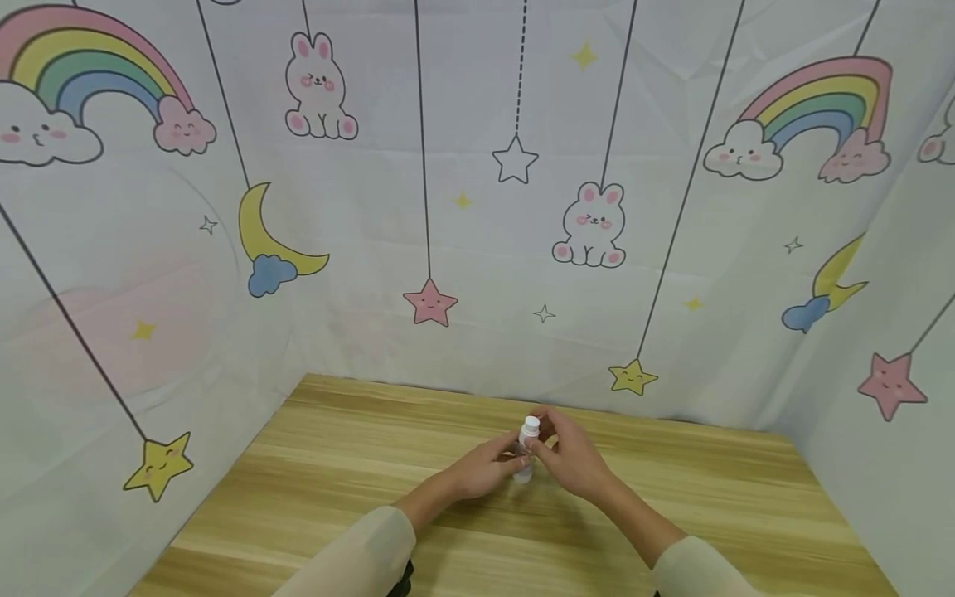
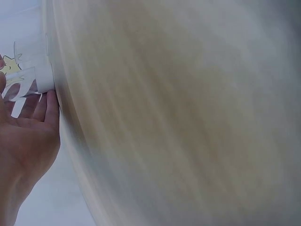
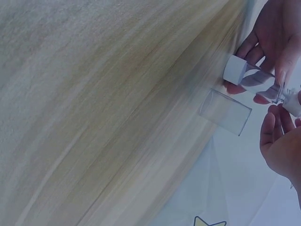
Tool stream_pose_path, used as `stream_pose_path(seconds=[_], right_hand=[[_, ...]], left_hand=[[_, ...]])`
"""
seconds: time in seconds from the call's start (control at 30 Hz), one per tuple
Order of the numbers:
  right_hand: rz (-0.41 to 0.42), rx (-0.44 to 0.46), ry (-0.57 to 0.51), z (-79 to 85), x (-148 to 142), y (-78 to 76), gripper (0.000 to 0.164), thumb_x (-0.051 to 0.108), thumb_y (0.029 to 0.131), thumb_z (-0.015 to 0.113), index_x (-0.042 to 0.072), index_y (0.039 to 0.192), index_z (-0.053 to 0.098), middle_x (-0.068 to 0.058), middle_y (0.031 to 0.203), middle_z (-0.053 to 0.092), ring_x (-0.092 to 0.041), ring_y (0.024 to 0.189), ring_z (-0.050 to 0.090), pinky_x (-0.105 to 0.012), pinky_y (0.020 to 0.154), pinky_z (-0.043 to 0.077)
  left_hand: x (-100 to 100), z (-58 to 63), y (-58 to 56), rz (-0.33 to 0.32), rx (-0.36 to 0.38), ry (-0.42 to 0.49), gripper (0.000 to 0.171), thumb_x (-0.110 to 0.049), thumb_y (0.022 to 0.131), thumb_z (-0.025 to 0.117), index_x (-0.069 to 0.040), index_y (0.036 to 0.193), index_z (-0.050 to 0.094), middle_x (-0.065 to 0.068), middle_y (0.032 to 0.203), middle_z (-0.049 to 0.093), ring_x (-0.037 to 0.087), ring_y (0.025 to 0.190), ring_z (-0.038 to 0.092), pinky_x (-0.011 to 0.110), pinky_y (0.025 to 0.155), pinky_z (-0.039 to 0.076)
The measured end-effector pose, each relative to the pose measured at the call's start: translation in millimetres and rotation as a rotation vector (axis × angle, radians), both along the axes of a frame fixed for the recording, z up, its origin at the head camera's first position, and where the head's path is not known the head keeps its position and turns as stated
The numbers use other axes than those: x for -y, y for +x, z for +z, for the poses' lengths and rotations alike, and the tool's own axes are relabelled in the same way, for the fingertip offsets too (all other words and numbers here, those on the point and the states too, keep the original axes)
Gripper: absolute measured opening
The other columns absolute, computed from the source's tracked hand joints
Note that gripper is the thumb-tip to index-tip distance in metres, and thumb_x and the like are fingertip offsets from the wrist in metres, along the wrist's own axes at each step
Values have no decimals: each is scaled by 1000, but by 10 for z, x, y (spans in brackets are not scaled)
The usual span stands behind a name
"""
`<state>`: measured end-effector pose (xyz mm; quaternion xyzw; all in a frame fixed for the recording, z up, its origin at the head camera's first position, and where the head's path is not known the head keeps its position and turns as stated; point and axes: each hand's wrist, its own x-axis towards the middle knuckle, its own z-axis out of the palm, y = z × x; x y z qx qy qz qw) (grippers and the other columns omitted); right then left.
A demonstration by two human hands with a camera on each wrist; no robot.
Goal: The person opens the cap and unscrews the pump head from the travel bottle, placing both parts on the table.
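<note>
A small clear bottle (image 3: 259, 80) with a white base stands upright between my hands, on or just above the table. My left hand (image 1: 481, 470) grips its body, with the thumb across the near side. My right hand (image 1: 574, 464) pinches the bottle's white top (image 1: 531, 423) between thumb and fingers. In the left wrist view the bottle's white base (image 2: 44, 77) touches my left fingers. Beside the bottle, a clear cap (image 3: 225, 113) stands on the table. Whether the white top is seated or loose on the neck cannot be told.
The wood-grain table (image 1: 336, 497) reaches back to a white curtain (image 1: 477, 356) printed with rainbows, rabbits, moons and stars. The curtain also encloses the left and right sides. Pale sleeves (image 1: 358, 551) cover both forearms.
</note>
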<state>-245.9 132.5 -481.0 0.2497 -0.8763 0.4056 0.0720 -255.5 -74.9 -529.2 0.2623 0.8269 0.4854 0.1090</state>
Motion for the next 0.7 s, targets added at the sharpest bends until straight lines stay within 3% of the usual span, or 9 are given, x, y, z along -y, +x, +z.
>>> stream_pose_path(seconds=[0.7], right_hand=[[-4, 0, -13, 23, -42, 14, 30, 14, 104, 71, 18, 131, 58, 8, 102, 69, -13, 96, 63, -29, 75, 54]], left_hand=[[-11, -6, 2, 3, 6, -5, 50, -40, 113, 51, -24, 160, 45, -6, 144, 60, 21, 140, 53, 48, 117, 43]])
